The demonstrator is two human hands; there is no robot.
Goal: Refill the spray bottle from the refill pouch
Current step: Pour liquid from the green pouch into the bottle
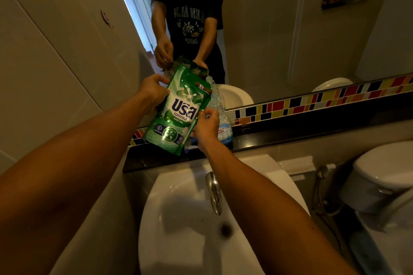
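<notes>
bathroom ledge (290, 135), green refill pouch (178, 111) in both hands, bottle (220, 105) half hidden

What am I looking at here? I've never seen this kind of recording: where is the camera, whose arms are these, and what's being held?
There is no machine. A person wears one wide-angle camera on the head, so you look down along their own bare arms. The left hand and right hand together hold a green refill pouch above a dark ledge. Behind the pouch stands a clear plastic bottle; its top is hidden. Below are a white sink and its faucet. The figure above is the person's reflection in the mirror.
</notes>
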